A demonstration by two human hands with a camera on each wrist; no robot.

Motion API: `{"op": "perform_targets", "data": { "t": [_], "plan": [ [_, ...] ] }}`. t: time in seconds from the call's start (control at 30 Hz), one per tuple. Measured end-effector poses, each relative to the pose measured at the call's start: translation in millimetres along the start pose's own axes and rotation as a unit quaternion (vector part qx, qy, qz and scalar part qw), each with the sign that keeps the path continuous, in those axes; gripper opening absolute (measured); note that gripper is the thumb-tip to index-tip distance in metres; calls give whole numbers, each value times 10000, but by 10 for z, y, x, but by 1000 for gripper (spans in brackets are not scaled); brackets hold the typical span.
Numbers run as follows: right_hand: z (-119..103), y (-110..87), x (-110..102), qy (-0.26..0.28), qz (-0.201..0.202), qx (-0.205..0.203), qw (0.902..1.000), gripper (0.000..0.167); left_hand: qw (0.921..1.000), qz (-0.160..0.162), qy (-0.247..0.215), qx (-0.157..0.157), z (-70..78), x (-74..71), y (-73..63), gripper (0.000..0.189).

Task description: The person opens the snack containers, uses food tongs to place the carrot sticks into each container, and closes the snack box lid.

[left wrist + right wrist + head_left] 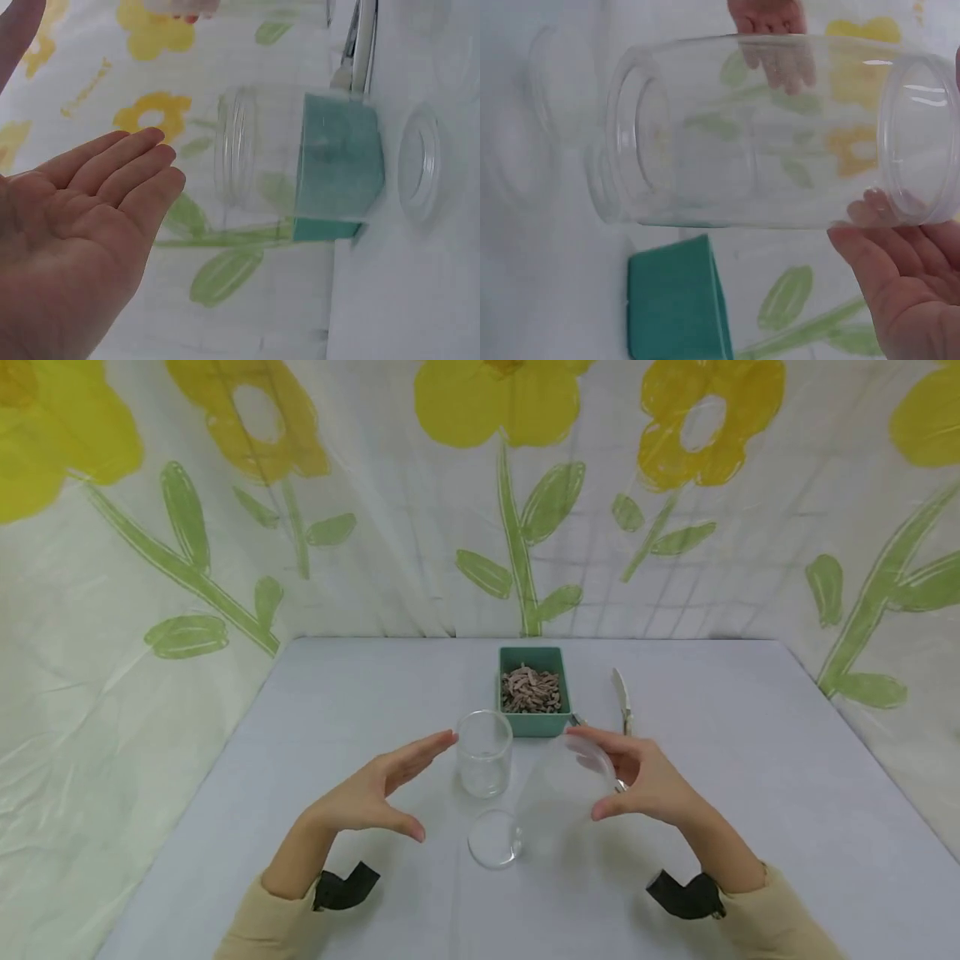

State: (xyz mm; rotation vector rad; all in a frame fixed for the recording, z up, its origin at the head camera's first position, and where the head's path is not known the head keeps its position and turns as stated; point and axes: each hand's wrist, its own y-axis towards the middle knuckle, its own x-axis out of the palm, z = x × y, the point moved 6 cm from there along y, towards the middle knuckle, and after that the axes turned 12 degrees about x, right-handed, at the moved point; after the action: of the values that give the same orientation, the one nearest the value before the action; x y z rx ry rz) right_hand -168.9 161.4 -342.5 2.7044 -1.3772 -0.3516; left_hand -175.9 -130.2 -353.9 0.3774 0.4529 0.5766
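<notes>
My right hand (648, 777) holds a large clear jar (555, 802) near its round rim, thumb on one side and fingers on the other. In the right wrist view the large jar (780, 135) looks see-through, its fingers side pressed by my right hand (915, 277). Whether its base touches the table, I cannot tell. My left hand (367, 789) is held with fingers extended and thumb apart, nothing in it. Just beyond its fingertips stands a smaller clear jar (484, 764), seen also in the left wrist view. A round clear lid (495, 839) lies between the hands.
Behind the jars sits a green box (534, 725) containing many brownish strips (531, 689). To its right lies a knife (622, 702); another metal item is partly hidden by my right hand. A flower-printed curtain (375, 568) hangs behind the white table (360, 693).
</notes>
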Motion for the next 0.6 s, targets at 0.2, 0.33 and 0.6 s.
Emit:
{"op": "perform_targets", "data": {
  "t": [0.2, 0.33, 0.6],
  "plan": [
    [-39, 103, 274, 387, -772, -229, 9960, 79, 9977, -535, -392, -173, -111, 372, 238, 97],
    [-54, 137, 415, 539, -1030, -236, 9929, 85, 9934, -742, -768, -421, -252, 564, 346, 99],
    [-55, 173, 497, 608, -1140, -285, 9912, 90, 9880, -812, -1251, -399, -389, 709, 431, 81]
  ]
}}
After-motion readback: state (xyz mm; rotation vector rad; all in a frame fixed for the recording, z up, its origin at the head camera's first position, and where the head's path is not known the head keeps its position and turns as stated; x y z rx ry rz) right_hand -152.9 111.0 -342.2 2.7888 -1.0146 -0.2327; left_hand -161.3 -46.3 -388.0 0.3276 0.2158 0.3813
